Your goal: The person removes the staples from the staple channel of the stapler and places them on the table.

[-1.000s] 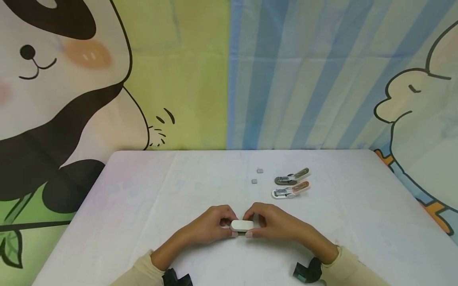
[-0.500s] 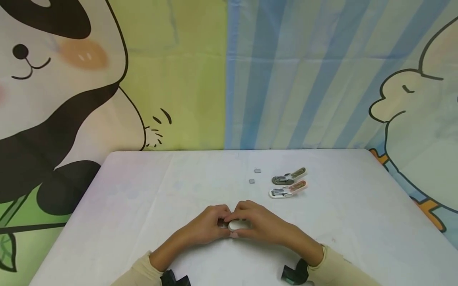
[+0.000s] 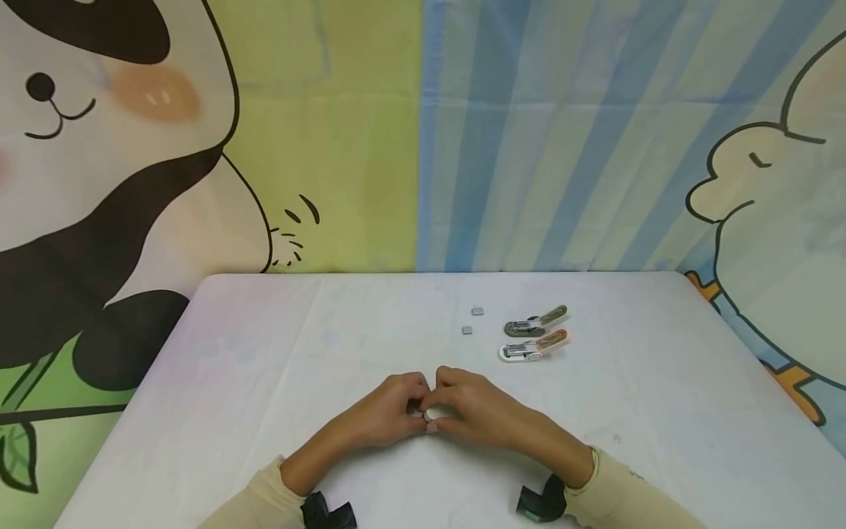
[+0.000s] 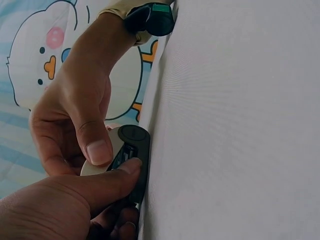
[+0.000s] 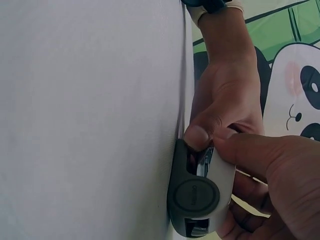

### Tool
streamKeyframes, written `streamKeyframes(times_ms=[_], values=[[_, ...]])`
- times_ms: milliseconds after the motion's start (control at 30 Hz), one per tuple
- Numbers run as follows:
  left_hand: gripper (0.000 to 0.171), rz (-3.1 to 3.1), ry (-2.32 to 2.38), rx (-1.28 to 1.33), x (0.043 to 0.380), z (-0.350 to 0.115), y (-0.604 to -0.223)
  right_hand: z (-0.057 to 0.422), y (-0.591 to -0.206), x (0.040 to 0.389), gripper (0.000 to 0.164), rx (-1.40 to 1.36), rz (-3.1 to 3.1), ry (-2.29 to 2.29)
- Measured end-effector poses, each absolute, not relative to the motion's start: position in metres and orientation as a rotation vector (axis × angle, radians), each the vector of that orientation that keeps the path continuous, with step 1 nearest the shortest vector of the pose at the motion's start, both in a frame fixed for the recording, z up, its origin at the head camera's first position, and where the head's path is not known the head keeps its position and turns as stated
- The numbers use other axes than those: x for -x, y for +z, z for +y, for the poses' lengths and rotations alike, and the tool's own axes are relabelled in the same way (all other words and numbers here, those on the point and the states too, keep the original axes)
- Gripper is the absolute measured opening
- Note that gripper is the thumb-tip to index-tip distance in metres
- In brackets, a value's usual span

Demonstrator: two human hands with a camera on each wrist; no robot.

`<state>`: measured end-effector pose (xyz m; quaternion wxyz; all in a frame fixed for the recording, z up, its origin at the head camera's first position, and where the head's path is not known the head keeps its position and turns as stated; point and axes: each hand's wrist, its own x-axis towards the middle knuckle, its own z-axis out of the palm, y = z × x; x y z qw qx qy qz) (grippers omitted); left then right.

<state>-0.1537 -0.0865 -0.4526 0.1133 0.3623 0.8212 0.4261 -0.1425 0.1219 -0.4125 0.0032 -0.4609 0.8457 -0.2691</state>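
Both hands meet near the table's front middle around a mini stapler [image 3: 433,414] with a white part and a dark grey-green part. My left hand [image 3: 388,413] pinches its left end, and my right hand [image 3: 477,405] grips its other end, covering most of it in the head view. In the right wrist view the stapler [image 5: 194,196] shows a round dark disc and a metal part in a slot. The left thumb lies over this slot in the left wrist view, by the stapler's dark side [image 4: 142,142]. Fingers behind the stapler are partly hidden.
Farther back lie two more staplers with their arms swung up, one dark green [image 3: 529,327] and one white and pink [image 3: 525,353]. Left of them are two small grey blocks [image 3: 477,311], like staple strips. A printed cloth [image 3: 562,132] hangs behind the white table [image 3: 264,353].
My right hand has slid left along the stapler, closer to the left hand, so less of the white part shows. The left hand stays nearly in place, and the things farther back lie still.
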Motion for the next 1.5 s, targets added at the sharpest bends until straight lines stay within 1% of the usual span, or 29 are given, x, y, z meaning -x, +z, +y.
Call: streamKeyframes(times_ms=[367,567,667,733,900,1033,1233,1500], values=[[0.02,2.404,1.263,-1.04,0.155,-0.083,-0.45,0.127,-0.422,0.143,0.021,1.523,2.653,-0.936],[0.015,2.417,1.258,-1.039,0.153,-0.083,-0.446,0.131,-0.419,0.144,0.019,1.571,2.627,-1.015],[0.012,2.412,1.261,-1.03,0.152,-0.084,-0.446,0.136,-0.413,0.144,0.019,1.523,2.596,-1.076],[0.013,2.406,1.261,-1.02,0.152,-0.085,-0.447,0.139,-0.409,0.144,0.02,1.463,2.566,-1.099],[0.015,2.401,1.246,-1.022,0.153,-0.084,-0.448,0.145,-0.4,0.145,0.022,1.337,2.557,-1.012],[0.016,2.403,1.239,-1.019,0.154,-0.083,-0.447,0.149,-0.392,0.145,0.023,1.299,2.571,-0.959],[0.017,2.397,1.242,-1.001,0.153,-0.082,-0.446,0.158,-0.382,0.146,0.019,1.205,2.57,-0.905],[0.016,2.391,1.259,-0.975,0.153,-0.082,-0.447,0.168,-0.366,0.142,0.019,1.09,2.605,-0.766]])
